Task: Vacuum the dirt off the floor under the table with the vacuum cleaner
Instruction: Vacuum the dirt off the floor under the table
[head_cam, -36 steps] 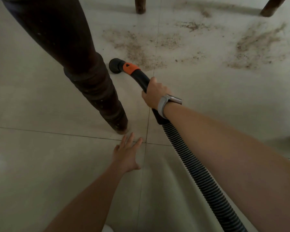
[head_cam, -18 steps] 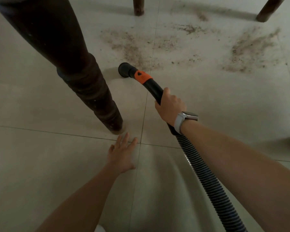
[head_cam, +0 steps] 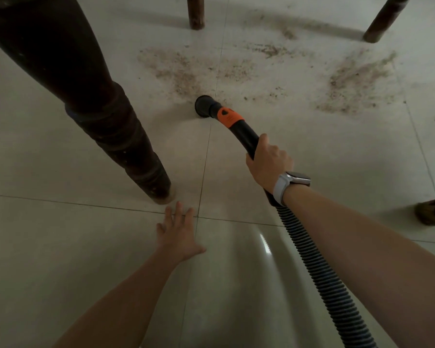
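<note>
My right hand (head_cam: 268, 165), a watch on its wrist, grips the black handle of the vacuum hose. The round black nozzle (head_cam: 203, 106), behind an orange collar (head_cam: 229, 117), touches the pale tiled floor at the near edge of a brown dirt patch (head_cam: 178, 71). A ribbed black hose (head_cam: 319, 272) runs back under my right forearm to the lower right. More dirt (head_cam: 357, 81) lies to the right and a thinner streak (head_cam: 271, 50) further back. My left hand (head_cam: 177, 234) lies flat on the floor with fingers spread, just in front of the near table leg.
A thick dark table leg (head_cam: 126, 141) slants down at the left, its foot close to my left hand. Two more legs stand at the back, one in the centre (head_cam: 195, 13) and one at the right (head_cam: 382, 23). Another foot (head_cam: 432, 210) shows at the right edge.
My right hand has drawn the hose back and to the right, and the nozzle has slid right along the near edge of the left dirt patch. My left hand stays flat on the floor.
</note>
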The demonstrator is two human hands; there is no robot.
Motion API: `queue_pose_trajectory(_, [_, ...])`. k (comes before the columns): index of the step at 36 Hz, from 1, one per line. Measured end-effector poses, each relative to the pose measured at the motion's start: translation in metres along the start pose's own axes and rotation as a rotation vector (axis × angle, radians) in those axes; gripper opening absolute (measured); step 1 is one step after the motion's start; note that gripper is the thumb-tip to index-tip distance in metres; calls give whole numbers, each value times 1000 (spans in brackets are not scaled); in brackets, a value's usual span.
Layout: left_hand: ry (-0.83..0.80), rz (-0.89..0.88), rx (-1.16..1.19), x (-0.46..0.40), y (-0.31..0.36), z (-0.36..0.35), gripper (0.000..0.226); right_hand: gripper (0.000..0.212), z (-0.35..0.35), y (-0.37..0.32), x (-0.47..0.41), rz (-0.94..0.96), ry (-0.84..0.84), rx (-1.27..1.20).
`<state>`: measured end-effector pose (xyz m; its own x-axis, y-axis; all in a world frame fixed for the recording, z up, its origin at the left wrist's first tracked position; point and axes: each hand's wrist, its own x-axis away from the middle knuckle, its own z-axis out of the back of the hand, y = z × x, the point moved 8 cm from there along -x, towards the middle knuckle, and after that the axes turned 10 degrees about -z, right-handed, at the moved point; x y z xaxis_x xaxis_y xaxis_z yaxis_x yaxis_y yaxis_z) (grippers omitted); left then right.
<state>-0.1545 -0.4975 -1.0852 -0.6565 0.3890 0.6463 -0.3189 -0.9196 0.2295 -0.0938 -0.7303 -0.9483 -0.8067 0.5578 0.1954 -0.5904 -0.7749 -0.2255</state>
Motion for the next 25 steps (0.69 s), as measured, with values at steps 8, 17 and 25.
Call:
queue_pose_trajectory(8, [-7,56,30,-4,6,-4,110,29,10,31,-6,-95,0,-4])
queue_pose_trajectory(17, [10,121,70,-10,17,-6,113,32,23,65,-14,-184,13,2])
queue_pose_trajectory(25, [66,-41,19,-24,73,-5,109,30,33,96,-19,-272,28,-14])
